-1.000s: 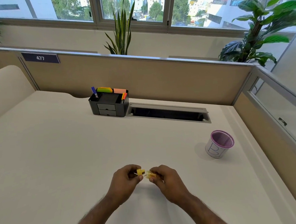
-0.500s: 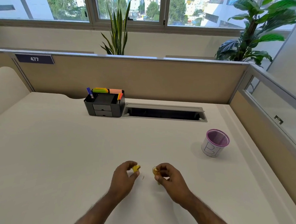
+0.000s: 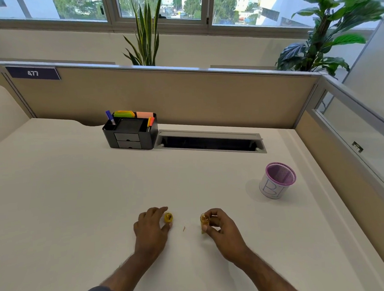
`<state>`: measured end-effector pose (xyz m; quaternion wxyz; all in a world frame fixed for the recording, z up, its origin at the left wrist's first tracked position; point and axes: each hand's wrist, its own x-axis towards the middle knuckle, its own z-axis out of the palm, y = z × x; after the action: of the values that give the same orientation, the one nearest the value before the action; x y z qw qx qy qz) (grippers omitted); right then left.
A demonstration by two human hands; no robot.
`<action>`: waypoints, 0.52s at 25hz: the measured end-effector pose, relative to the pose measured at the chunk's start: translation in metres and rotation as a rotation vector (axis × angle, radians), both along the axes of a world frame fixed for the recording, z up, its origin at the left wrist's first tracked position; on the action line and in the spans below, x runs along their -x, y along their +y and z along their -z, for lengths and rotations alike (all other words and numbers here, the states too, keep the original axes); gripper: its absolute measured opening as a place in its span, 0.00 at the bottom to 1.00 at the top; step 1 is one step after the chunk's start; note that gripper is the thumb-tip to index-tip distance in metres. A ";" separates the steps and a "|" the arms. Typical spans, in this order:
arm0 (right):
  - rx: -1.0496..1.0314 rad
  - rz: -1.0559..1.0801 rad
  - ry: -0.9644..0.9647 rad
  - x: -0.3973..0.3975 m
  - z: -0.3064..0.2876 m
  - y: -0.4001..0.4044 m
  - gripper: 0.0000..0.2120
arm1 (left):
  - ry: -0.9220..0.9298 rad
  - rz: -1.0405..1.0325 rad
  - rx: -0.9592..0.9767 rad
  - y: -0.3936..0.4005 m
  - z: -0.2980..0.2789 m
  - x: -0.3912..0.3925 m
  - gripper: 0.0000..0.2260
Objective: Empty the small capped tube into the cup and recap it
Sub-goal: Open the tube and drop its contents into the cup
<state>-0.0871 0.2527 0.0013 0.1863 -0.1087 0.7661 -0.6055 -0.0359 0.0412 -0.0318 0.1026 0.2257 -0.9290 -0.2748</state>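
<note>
My left hand (image 3: 151, 228) pinches a small yellow cap (image 3: 168, 217) between thumb and fingers, low over the desk. My right hand (image 3: 219, 227) grips a small clear tube (image 3: 204, 220) with yellowish contents, its open mouth facing me and tilted up. Cap and tube are apart, about a hand's width between them. A tiny sliver (image 3: 184, 228) lies on the desk between the hands. The cup (image 3: 277, 181), white with a purple mesh rim and blue lettering, stands upright to the far right of my right hand.
A black desk organizer (image 3: 130, 132) with pens and sticky notes stands at the back. Beside it is an open cable slot (image 3: 209, 142). Beige partition walls (image 3: 184, 94) close the desk at the back and right.
The cap has come off the tube. My hands, joined a second ago, have drawn apart, left with the cap and right with the tube. A small sliver now lies between them.
</note>
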 end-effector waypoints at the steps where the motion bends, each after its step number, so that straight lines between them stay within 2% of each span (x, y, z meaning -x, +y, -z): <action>1: 0.000 0.003 0.000 0.000 0.001 0.000 0.09 | 0.008 0.006 0.014 0.001 0.000 -0.001 0.19; 3: -0.001 0.007 0.005 0.000 0.002 0.000 0.09 | 0.063 0.034 0.060 0.005 -0.002 -0.004 0.20; 6: -0.012 0.017 0.009 0.001 0.002 0.001 0.08 | 0.113 0.207 0.199 0.014 -0.004 -0.005 0.16; 9: -0.023 0.018 0.023 0.001 -0.001 0.001 0.08 | 0.030 0.324 0.309 0.020 -0.003 -0.003 0.13; 13: -0.044 0.020 0.043 0.000 -0.004 0.003 0.08 | -0.060 0.334 0.320 0.021 -0.007 0.003 0.09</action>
<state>-0.0875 0.2554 0.0058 0.1661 -0.1097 0.7839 -0.5881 -0.0385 0.0627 -0.0250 0.0626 0.0577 -0.9878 -0.1304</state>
